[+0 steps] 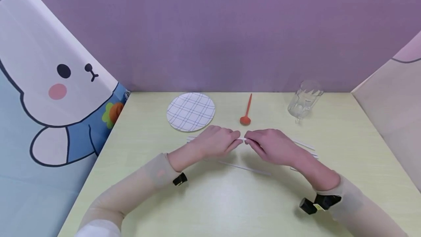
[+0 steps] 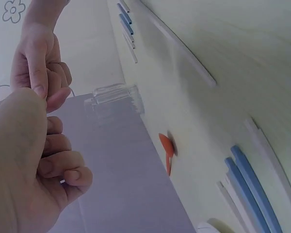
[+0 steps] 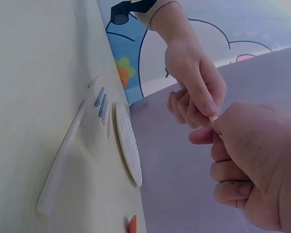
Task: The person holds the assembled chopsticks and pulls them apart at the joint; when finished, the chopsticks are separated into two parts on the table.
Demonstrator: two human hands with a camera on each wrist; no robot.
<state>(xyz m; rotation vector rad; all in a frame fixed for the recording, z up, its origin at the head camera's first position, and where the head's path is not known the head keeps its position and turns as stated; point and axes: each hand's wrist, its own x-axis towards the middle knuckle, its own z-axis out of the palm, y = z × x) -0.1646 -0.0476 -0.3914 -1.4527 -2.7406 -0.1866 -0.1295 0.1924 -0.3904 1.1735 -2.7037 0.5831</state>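
Note:
Fingertip to fingertip, my left hand (image 1: 215,142) and right hand (image 1: 274,146) are raised above the middle of the table. Both pinch a thin white straw-like stick (image 1: 242,139) between thumb and forefinger. Only a short piece of it shows in the gap, and in the right wrist view a white bit (image 3: 213,118) stands out at the left thumb tip. The rest is hidden in the fingers. Below the hands, a long white stick (image 1: 245,168) lies on the table, nearer the front.
Behind the left hand lies a round white plate (image 1: 190,112) with blue crossing lines. An orange spoon (image 1: 245,120) lies beyond the hands, and a clear glass (image 1: 304,101) stands at back right. Blue sticks (image 2: 254,189) and white ones lie in groups beneath each arm. A purple wall (image 1: 230,39) rises behind.

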